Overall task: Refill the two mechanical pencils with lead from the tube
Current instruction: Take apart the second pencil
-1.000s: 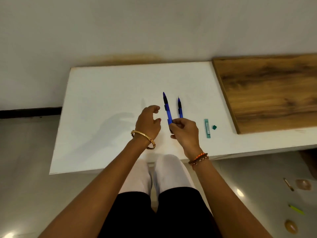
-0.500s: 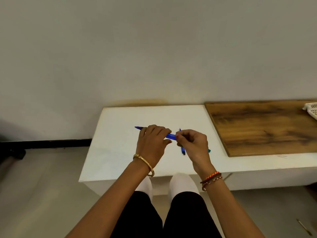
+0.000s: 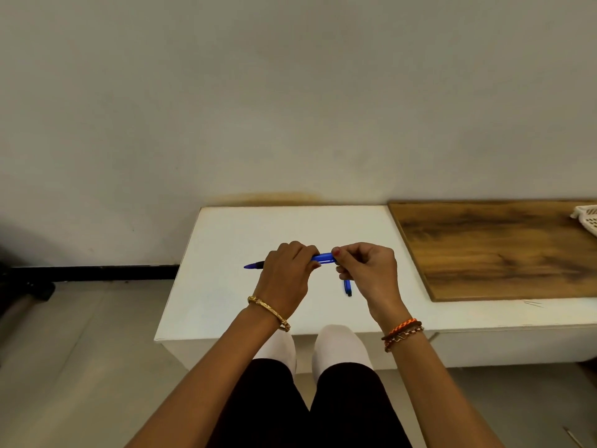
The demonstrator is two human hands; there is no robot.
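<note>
A blue mechanical pencil (image 3: pixel 323 257) is held level above the white table (image 3: pixel 226 253), its tip pointing left. My left hand (image 3: pixel 287 276) grips its barrel near the middle. At the pencil's rear end, my right hand (image 3: pixel 368 273) pinches the cap end between thumb and fingers. The second blue pencil (image 3: pixel 347 287) lies on the table under my right hand, only its near end showing. The lead tube is hidden behind my right hand.
A brown wooden board (image 3: pixel 497 250) covers the table's right part. A white basket's corner (image 3: pixel 586 218) shows at the far right edge. A grey wall rises behind the table. My knees are close to the table's front edge.
One second ago my right hand held the pencil upright-pointing on the table; now both hands hold it level above the table. The camera has tilted upward.
</note>
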